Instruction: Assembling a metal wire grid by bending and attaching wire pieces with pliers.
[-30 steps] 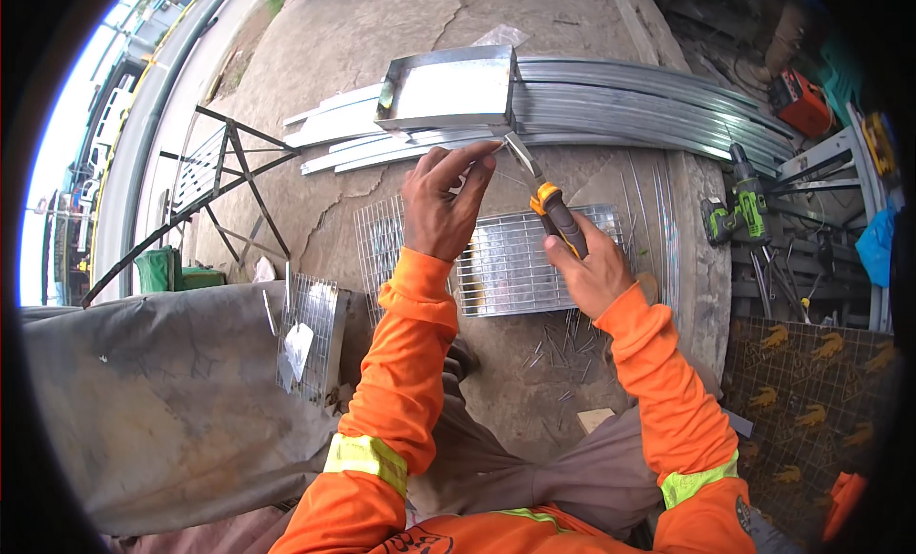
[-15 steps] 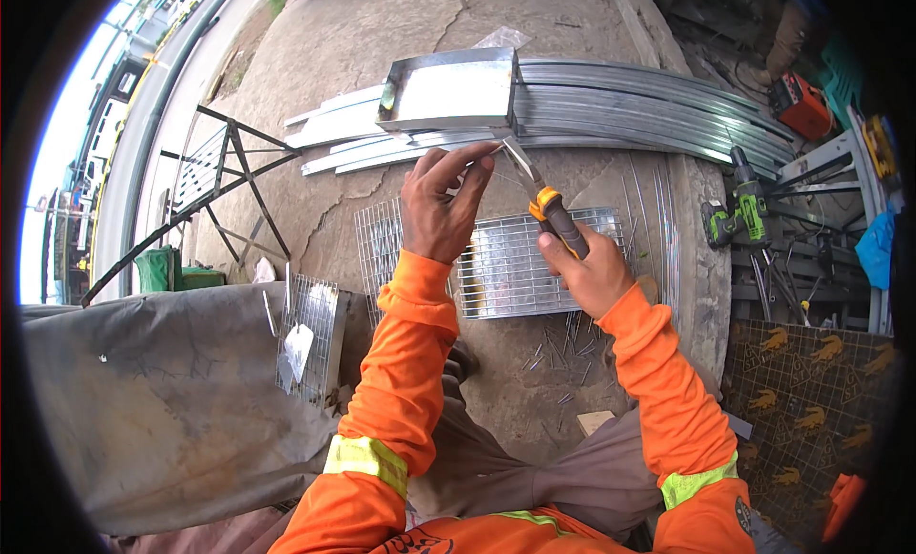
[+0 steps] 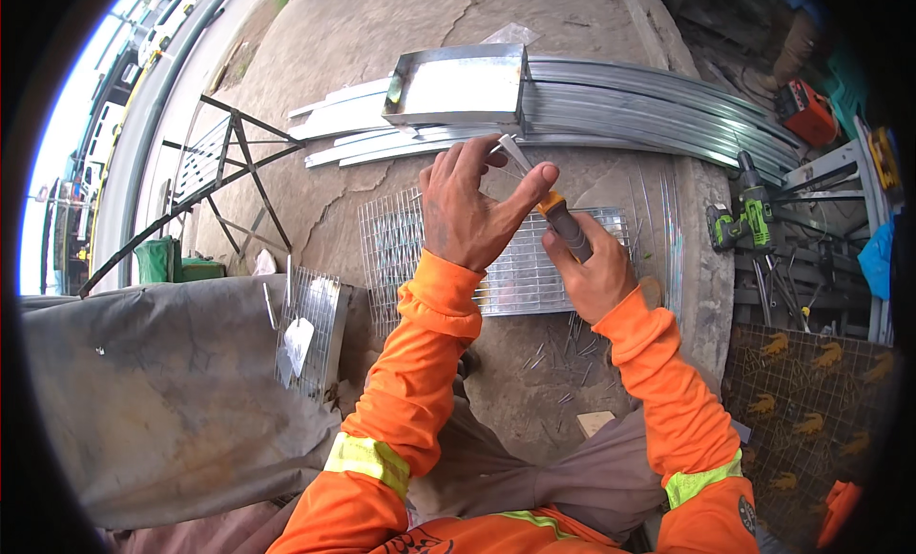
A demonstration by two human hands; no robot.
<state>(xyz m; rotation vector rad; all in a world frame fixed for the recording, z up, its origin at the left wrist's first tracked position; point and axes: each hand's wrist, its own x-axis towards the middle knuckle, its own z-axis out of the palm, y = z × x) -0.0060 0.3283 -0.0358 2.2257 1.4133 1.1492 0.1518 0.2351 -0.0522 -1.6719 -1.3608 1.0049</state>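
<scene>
Up close: cutters and thin wire over mesh

Pinching a thin wire (image 3: 504,149) with left hand (image 3: 469,210) fingertips. Gripping orange-handled cutters (image 3: 551,210) tight in right hand (image 3: 592,272). Held above a wire mesh panel (image 3: 401,244) lying on concrete ground (image 3: 382,39), near metal channels (image 3: 649,101) and a green drill (image 3: 739,220).

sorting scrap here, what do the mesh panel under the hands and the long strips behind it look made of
Mesh panel: thin welded steel wire, likely galvanised; a dull silver grid. Long strips: folded sheet metal, probably galvanised steel; bright grey, reflective, crisp bent edges. Neither shows rust.
</scene>
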